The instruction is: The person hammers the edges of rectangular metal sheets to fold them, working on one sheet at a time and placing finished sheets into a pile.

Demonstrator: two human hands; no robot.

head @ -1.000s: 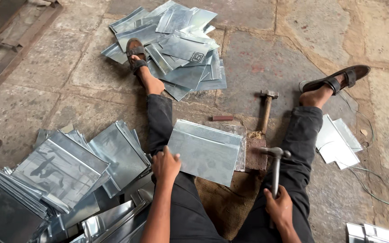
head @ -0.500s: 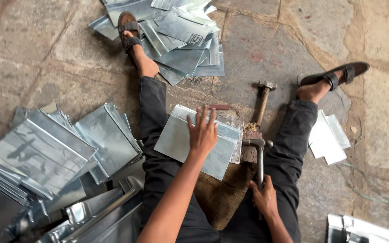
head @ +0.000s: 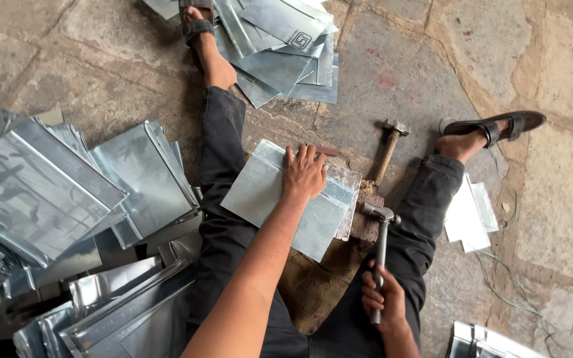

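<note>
- Where our left hand (head: 304,174) lay on our thigh a second ago, it now presses flat, fingers spread, on the sheet (head: 286,199) across our lap.
- Our right hand (head: 382,299) stays clenched around the hammer (head: 381,229), head beside the sheet's edge.
- A second hammer (head: 388,147) lies on the floor.

Soft, even daylight fills the scene, with no clear direction and no hard shadows. The stone floor (head: 432,59) looks matte and evenly lit. Stacked metal sheets (head: 41,179) at its left edge show pale, streaky reflections and mild glare. The picture is mostly sharp; the forearm nearest the camera is slightly soft. Straight lines bow slightly toward the corners.
</note>
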